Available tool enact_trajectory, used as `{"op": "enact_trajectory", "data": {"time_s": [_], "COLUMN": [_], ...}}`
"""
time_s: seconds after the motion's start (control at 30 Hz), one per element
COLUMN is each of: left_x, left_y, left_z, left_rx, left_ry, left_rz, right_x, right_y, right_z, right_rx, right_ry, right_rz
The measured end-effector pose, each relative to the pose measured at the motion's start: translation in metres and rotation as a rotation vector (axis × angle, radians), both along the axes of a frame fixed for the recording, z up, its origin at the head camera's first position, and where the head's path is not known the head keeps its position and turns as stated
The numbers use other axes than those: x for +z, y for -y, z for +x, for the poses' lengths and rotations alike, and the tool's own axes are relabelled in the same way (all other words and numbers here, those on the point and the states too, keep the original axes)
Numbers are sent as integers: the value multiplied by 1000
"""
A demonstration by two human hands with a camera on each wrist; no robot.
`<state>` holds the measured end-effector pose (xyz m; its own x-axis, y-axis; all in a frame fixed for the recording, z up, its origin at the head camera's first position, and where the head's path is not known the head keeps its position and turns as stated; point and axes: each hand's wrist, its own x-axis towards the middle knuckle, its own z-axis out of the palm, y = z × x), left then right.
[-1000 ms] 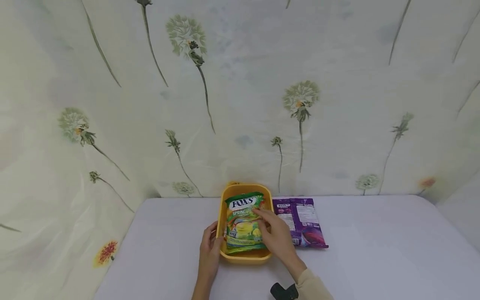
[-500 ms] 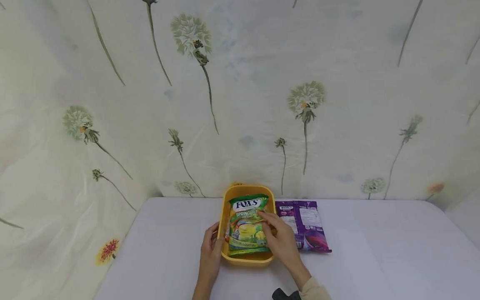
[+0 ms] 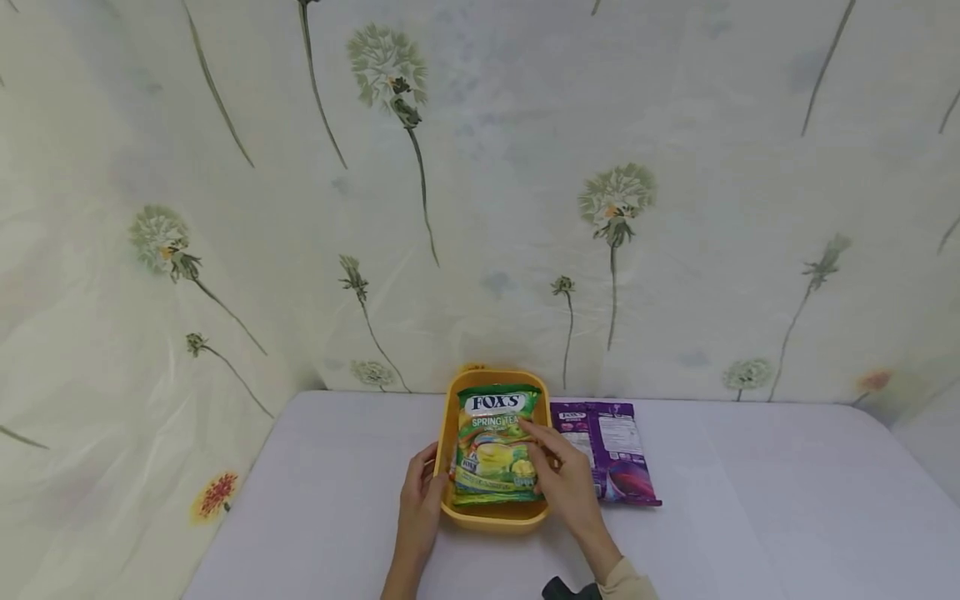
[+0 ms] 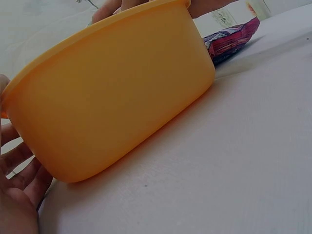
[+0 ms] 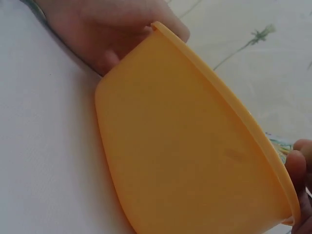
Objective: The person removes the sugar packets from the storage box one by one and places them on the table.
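Observation:
A yellow plastic tub (image 3: 495, 524) stands on the white table, with a green FOX'S Spring Tea candy bag (image 3: 491, 450) lying face up in it. My left hand (image 3: 420, 510) grips the tub's left side, thumb by the rim and fingers along the outer wall (image 4: 117, 97). Over the tub's right rim reaches my right hand (image 3: 567, 486), holding the candy bag's right edge between thumb and fingers. The right wrist view shows these fingertips (image 5: 296, 168) at the rim, though their hold on the bag is mostly hidden there. Other wrappers under the green bag are barely visible.
A purple FOX'S candy bag (image 3: 622, 450) lies on the table (image 3: 757, 500) right beside the tub. Close behind the table's back edge hangs a dandelion-print cloth (image 3: 480, 183). A dark object (image 3: 570, 590) shows by the right sleeve at the bottom.
The green candy bag dips slightly in the tub, then lifts a little with my right hand on it. My left hand stays on the tub. The head view has shifted slightly.

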<state>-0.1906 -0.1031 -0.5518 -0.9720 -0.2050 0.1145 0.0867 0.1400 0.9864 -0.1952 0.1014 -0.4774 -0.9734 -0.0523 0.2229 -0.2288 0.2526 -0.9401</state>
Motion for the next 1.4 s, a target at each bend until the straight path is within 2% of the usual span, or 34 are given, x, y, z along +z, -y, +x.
{"op": "enact_trajectory", "data": {"time_s": [0.1, 0.27, 0.37, 0.6, 0.83, 1.37, 1.4], "left_x": [1, 1, 1, 1, 2, 3, 6], "left_y": [0, -2, -3, -4, -2, 1, 1], "left_z": [0, 2, 2, 1, 2, 2, 3], "left_rx": [-2, 1, -2, -18, -18, -10, -13], "left_ry": [9, 46, 50, 35, 35, -1, 3], "left_rz": [-3, -3, 3, 6, -2, -9, -5], "right_x": [-5, -23, -26, -21, -13, -9, -9], "right_y": [-2, -8, -12, -20, -30, -40, -41], "right_z": [-2, -10, -12, -14, -14, -20, -20], "right_rx": [-4, -25, -34, -54, -105, -138, -135], "right_ry": [12, 44, 40, 33, 137, 185, 188], "right_rz": [-15, -45, -65, -58, 5, -43, -47]}}
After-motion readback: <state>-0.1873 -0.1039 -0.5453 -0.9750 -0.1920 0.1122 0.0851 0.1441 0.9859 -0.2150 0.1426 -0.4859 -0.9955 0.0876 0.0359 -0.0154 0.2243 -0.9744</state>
